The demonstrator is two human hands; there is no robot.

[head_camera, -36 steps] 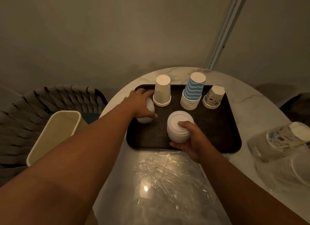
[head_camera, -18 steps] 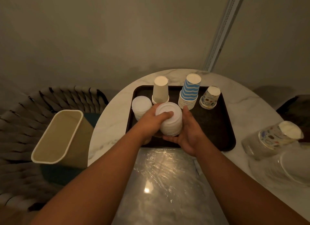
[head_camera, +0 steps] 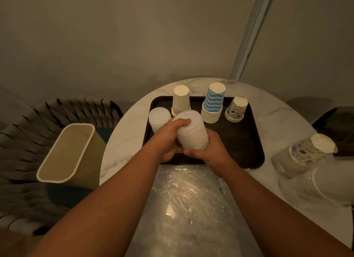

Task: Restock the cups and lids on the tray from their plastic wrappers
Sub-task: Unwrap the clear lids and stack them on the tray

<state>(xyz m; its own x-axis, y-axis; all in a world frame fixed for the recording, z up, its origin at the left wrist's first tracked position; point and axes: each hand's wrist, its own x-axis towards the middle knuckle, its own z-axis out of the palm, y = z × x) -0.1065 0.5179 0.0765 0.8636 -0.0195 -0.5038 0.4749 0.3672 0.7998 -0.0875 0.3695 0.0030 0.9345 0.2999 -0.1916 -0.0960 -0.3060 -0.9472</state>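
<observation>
A ribbed stack of round white plastic lids (head_camera: 192,134) was gripped, tilted, by the curled fingers of the left hand (head_camera: 168,139) and right hand (head_camera: 208,151) above the dark rectangular tray (head_camera: 247,141).

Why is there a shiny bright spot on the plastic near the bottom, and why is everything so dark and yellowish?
Head view: the bright spot is glare, a light reflecting off the crinkled plastic wrapper lying on the table; the room is dimly lit with a warm tint, so the tray looks nearly black; the wide-angle lens bends the wall rail and stretches the forearms near the edges.
</observation>
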